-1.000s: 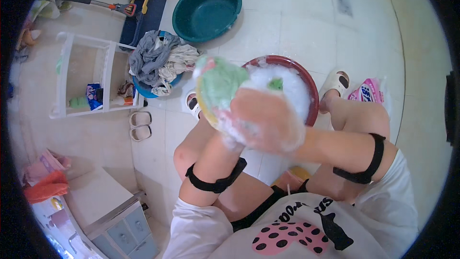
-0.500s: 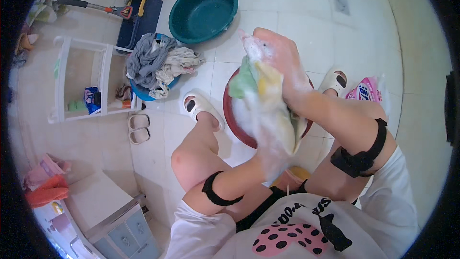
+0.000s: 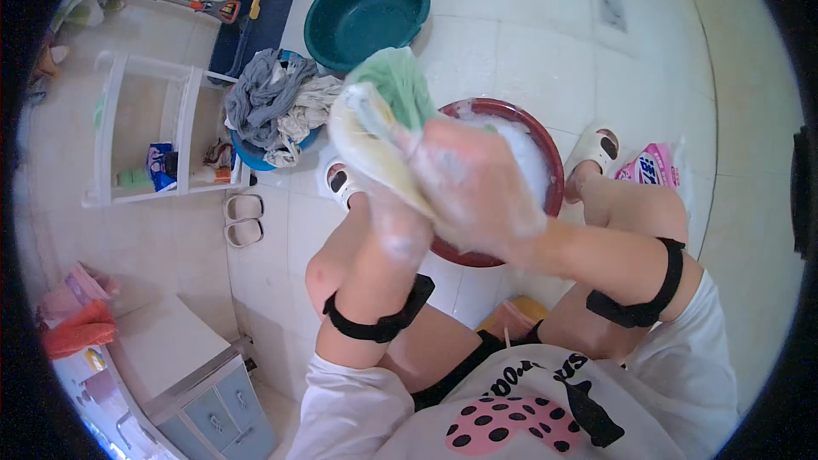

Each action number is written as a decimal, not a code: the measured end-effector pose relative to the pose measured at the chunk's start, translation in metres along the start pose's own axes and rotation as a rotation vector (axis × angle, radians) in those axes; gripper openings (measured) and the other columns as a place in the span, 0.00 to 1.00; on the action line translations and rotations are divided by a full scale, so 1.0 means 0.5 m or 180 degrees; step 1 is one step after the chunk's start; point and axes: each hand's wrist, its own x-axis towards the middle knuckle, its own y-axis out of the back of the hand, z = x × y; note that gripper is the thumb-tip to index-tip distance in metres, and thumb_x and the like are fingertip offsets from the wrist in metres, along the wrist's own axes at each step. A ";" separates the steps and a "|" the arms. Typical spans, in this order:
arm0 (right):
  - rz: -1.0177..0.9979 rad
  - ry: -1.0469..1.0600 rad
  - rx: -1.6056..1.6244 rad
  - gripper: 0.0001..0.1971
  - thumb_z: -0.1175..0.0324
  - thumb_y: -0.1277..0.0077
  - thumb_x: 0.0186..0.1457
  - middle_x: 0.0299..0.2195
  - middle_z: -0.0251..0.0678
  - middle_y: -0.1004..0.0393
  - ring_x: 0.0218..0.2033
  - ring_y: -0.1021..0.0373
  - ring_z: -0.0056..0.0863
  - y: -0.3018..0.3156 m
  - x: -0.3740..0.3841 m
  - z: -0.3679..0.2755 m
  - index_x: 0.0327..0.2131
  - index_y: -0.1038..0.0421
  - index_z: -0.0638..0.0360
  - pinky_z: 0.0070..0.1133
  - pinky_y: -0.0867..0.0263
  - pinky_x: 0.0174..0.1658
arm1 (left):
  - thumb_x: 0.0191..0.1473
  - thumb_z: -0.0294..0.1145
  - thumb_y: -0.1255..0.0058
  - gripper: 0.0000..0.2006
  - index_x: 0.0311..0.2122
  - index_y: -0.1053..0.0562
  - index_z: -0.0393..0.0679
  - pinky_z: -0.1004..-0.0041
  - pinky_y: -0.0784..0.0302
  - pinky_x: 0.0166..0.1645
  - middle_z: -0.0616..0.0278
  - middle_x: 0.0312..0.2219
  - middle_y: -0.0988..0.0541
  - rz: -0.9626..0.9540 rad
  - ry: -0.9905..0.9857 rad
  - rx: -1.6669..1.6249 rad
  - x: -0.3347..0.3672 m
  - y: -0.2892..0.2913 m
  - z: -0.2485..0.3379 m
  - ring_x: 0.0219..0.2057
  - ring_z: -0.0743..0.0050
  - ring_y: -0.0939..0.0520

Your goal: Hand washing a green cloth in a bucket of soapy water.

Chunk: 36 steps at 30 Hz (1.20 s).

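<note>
A wet, soapy cloth in green, pale yellow and white is held up in front of me, above and left of a dark red basin. My right hand is closed on its near side, blurred by motion and streaked with foam. My left hand is under the pale part of the cloth and holds it from below; most of its fingers are hidden. White suds fill the basin, which stands on the floor between my feet.
Beyond stands a green basin. Left of it, a blue basin is heaped with grey and cream clothes. A white shelf and slippers are at the left. A pink and white packet lies beside my right foot.
Both hands have swung the cloth leftward, off the red basin, uncovering its suds. The right hand has come down and left, and the left hand has moved up and left.
</note>
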 end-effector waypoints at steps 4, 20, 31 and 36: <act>-0.0007 -0.0068 0.0410 0.12 0.63 0.64 0.49 0.18 0.46 0.35 0.22 0.36 0.44 0.018 0.026 0.011 0.20 0.38 0.61 0.31 0.40 0.25 | 0.48 0.34 0.57 0.20 0.46 0.42 0.40 0.73 0.40 0.48 0.59 0.42 0.36 0.0178 0.0264 -0.0629 -0.042 -0.067 -0.019 0.44 0.72 0.35; -0.0226 -0.0629 0.0349 0.20 0.56 0.64 0.50 0.18 0.50 0.34 0.19 0.39 0.40 0.060 0.071 0.032 0.19 0.36 0.65 0.28 0.41 0.26 | 0.53 0.47 0.72 0.23 0.48 0.44 0.41 0.72 0.38 0.47 0.61 0.42 0.37 -0.1383 -0.0175 -0.0216 -0.011 -0.051 -0.022 0.42 0.72 0.33; 0.0631 0.0844 -0.0190 0.11 0.65 0.61 0.48 0.17 0.46 0.36 0.19 0.39 0.44 0.054 0.049 0.052 0.22 0.38 0.64 0.31 0.42 0.25 | 0.54 0.52 0.76 0.28 0.54 0.49 0.43 0.73 0.45 0.53 0.63 0.48 0.40 -0.0288 0.0978 -0.0944 -0.049 -0.105 -0.022 0.50 0.72 0.39; 0.0514 0.1480 0.0124 0.15 0.60 0.64 0.51 0.14 0.43 0.38 0.18 0.37 0.41 -0.004 0.001 0.023 0.26 0.36 0.65 0.33 0.42 0.24 | 0.55 0.48 0.75 0.26 0.55 0.53 0.44 0.74 0.44 0.52 0.62 0.48 0.42 -0.0938 0.0766 -0.1051 -0.008 -0.046 -0.074 0.49 0.74 0.40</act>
